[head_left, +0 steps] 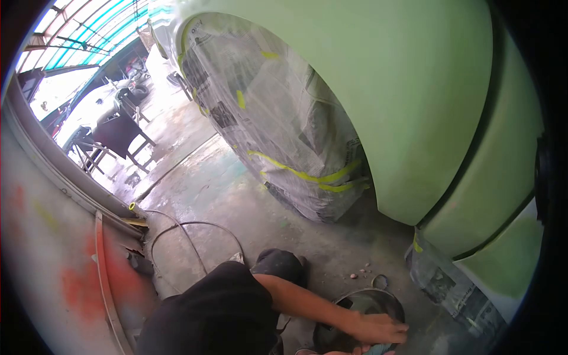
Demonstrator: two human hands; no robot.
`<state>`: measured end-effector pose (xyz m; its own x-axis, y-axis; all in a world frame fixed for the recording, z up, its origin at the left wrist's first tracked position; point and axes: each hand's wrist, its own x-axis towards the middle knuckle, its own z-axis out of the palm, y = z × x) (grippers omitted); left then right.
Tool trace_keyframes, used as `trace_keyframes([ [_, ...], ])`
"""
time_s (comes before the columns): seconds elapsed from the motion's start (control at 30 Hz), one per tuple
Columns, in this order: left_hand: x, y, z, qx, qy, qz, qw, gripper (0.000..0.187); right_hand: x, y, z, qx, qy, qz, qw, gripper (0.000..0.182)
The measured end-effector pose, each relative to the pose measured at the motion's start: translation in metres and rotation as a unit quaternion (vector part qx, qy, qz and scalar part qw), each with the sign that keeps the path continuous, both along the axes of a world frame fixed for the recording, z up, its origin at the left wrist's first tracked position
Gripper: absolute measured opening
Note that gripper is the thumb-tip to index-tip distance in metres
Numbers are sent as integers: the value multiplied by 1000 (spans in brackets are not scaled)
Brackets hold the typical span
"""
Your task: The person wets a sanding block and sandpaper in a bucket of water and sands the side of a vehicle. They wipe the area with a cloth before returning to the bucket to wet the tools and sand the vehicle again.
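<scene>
My left arm reaches from a black sleeve to a dark round basin point(328, 340) on the concrete floor. At its near right side, my left hand point(378, 329) is closed against a grey-blue piece that looks like a cloth point(378, 349). Only a little of my right hand point(357, 350) shows at the frame's bottom edge, its fingers bent beside the same cloth; the rest is cut off. A ring-like handle point(380, 282) sticks up from the basin's far rim.
A pale green car body panel point(414, 106) curves overhead on the right. Its wheel is wrapped in masking film point(278, 112) with yellow tape. Masked paper point(449, 287) hangs under the sill. A hose point(201, 223) loops on the floor. A paint-stained wall point(53, 248) stands left.
</scene>
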<state>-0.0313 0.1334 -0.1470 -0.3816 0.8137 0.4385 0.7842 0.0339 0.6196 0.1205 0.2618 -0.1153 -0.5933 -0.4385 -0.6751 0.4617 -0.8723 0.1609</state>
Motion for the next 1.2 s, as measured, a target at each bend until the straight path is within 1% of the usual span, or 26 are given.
trace_keyframes([
  [0.03,-1,-1,5,-6,-13,17,1000,26,-6,-3,-7,-46,102,-2,994,70],
  [0.07,-2,0,7,-12,-26,33,999,27,-12,-7,-14,-92,203,-6,975,71],
  [0.1,-4,2,5,-23,-22,48,998,29,-19,-10,-17,-138,301,-10,944,71],
  [0.17,-5,5,-1,-47,-15,76,996,35,-42,0,-16,-159,317,63,933,67],
  [0.2,-8,3,5,-64,-42,61,995,39,-50,5,-14,-169,325,99,925,64],
  [0.23,-14,-3,18,-81,-68,46,993,43,-47,3,-10,-67,360,85,927,54],
  [0.27,-18,-10,27,-98,-92,32,990,47,-45,1,-5,15,362,87,928,53],
  [0.33,-23,-23,36,-91,-95,37,991,57,-45,-3,2,143,338,96,925,52],
  [0.4,-25,-23,31,-98,-110,50,988,67,-46,-7,8,260,305,112,909,50],
  [0.47,-26,-16,13,-119,-135,70,981,76,-45,-11,13,365,282,119,879,48],
  [0.57,-27,-35,46,-191,-174,11,966,82,-39,-13,21,511,261,117,811,45],
  [0.6,-25,-41,52,-193,-168,-2,967,82,-36,-13,23,562,252,114,780,44],
  [0.67,-18,-51,64,-194,-157,-27,968,82,-28,-9,25,665,247,98,698,43],
  [0.77,-14,-75,99,-155,-147,-86,973,80,-13,3,23,801,229,58,550,40],
  [0.87,-11,-77,98,-91,-150,-81,981,65,1,18,18,886,217,8,409,38],
  [0.9,-10,-76,95,-63,-171,-79,980,56,6,24,14,907,213,-9,363,37],
  [0.93,-10,-75,91,-37,-191,-79,978,47,9,28,13,919,214,-19,330,37],
  [0.97,-10,-76,84,-11,-212,-77,974,39,10,30,14,926,213,-30,310,36],
  [1.0,-7,-78,71,-14,-211,-62,975,37,11,29,15,931,209,-37,297,35],
  [1.07,-1,-81,47,-18,-209,-28,977,34,10,22,25,931,203,-52,300,35],
  [1.17,10,-95,48,-31,-239,-19,970,35,5,-2,43,930,193,-60,308,37],
  [1.2,10,-98,45,-7,-213,-8,977,34,3,-12,49,928,190,-60,314,38],
])
